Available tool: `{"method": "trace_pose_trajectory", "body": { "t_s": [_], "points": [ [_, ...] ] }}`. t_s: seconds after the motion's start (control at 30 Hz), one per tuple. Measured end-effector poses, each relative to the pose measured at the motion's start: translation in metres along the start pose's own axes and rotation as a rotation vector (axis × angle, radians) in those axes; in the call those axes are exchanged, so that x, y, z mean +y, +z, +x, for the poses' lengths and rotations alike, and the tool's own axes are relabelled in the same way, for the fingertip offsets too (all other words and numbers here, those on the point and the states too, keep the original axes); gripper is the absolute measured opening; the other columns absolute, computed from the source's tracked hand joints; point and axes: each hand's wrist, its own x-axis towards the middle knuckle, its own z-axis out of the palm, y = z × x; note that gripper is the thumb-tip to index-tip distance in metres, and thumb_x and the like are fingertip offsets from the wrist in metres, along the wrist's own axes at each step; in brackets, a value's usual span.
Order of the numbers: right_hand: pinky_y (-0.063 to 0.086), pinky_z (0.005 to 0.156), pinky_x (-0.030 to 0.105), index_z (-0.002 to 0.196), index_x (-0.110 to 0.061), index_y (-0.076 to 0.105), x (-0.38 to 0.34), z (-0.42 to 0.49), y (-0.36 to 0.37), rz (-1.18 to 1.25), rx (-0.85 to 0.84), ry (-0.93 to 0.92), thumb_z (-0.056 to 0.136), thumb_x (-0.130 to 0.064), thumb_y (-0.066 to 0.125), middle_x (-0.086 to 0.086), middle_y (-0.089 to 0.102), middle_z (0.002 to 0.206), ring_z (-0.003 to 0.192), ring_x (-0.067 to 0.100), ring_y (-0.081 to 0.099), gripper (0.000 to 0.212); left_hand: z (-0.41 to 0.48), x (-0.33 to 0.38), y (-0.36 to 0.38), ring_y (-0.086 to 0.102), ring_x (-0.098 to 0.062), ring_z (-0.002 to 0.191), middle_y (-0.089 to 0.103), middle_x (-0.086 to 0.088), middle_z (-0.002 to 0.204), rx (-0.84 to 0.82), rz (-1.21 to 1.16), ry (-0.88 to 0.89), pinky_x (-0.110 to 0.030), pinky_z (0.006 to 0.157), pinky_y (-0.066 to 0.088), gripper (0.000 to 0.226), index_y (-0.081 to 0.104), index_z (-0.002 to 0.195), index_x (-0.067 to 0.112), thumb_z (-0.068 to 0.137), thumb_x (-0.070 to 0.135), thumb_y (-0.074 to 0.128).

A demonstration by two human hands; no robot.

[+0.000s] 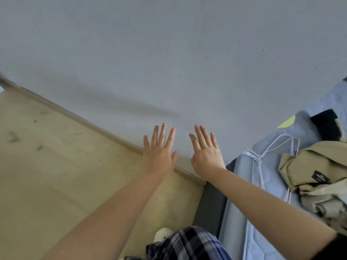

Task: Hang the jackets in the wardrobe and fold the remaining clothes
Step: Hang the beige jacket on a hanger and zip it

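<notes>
My left hand (159, 149) and my right hand (206, 154) are stretched out in front of me, palms down, fingers spread, holding nothing. They hover over the corner where floor meets wall. A beige jacket (315, 171) with a small black label lies crumpled on the blue bed sheet (262, 194) at the right. Several white wire hangers (270, 152) lie on the sheet just left of the jacket. A dark garment (324, 124) lies further back on the bed.
A grey wall (169, 53) fills the upper view. Pale wooden floor (56, 175) lies at the left, with a skirting strip along the wall. The bed's dark frame edge (210, 207) runs beside my checked shorts (189, 244). No wardrobe is in view.
</notes>
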Motion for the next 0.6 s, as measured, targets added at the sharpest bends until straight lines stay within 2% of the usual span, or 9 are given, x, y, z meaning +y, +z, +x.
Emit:
{"method": "trace_pose_trajectory", "body": {
  "t_s": [0.17, 0.3, 0.47, 0.6],
  "points": [
    [-0.012, 0.114, 0.041, 0.150, -0.010, 0.013, 0.030, -0.040, 0.030, 0.060, 0.073, 0.072, 0.088, -0.018, 0.044, 0.011, -0.003, 0.160, 0.147, 0.026, -0.008, 0.070, -0.019, 0.045, 0.021, -0.012, -0.027, 0.146, -0.017, -0.006, 0.159, 0.049, 0.026, 0.061, -0.053, 0.115, 0.003, 0.069, -0.016, 0.149, 0.025, 0.098, 0.048, 0.025],
    [0.000, 0.118, 0.044, 0.147, -0.010, 0.023, 0.068, -0.098, 0.022, 0.176, 0.160, 0.157, 0.085, -0.014, 0.049, 0.012, 0.010, 0.159, 0.147, 0.027, 0.003, 0.068, -0.054, 0.100, 0.014, -0.014, -0.026, 0.146, -0.020, -0.005, 0.158, 0.078, 0.064, 0.120, -0.051, 0.116, 0.003, 0.067, -0.016, 0.149, 0.026, 0.100, 0.047, 0.024],
    [0.007, 0.117, 0.046, 0.144, -0.006, 0.030, 0.120, -0.175, 0.020, 0.252, 0.216, 0.187, 0.082, -0.012, 0.050, 0.014, 0.021, 0.155, 0.145, 0.028, 0.012, 0.066, -0.093, 0.183, 0.012, -0.008, -0.025, 0.147, -0.015, -0.004, 0.159, 0.088, 0.056, 0.137, -0.051, 0.116, 0.005, 0.066, -0.009, 0.151, 0.025, 0.100, 0.043, 0.028],
    [0.006, 0.118, 0.044, 0.145, -0.008, 0.027, 0.160, -0.223, 0.037, 0.268, 0.166, 0.271, 0.084, -0.016, 0.049, 0.011, 0.016, 0.157, 0.145, 0.026, 0.008, 0.065, -0.098, 0.242, 0.019, -0.001, -0.026, 0.147, -0.008, -0.006, 0.160, 0.093, 0.049, 0.189, -0.050, 0.115, 0.011, 0.066, -0.004, 0.152, 0.023, 0.099, 0.041, 0.032]
  ]
}}
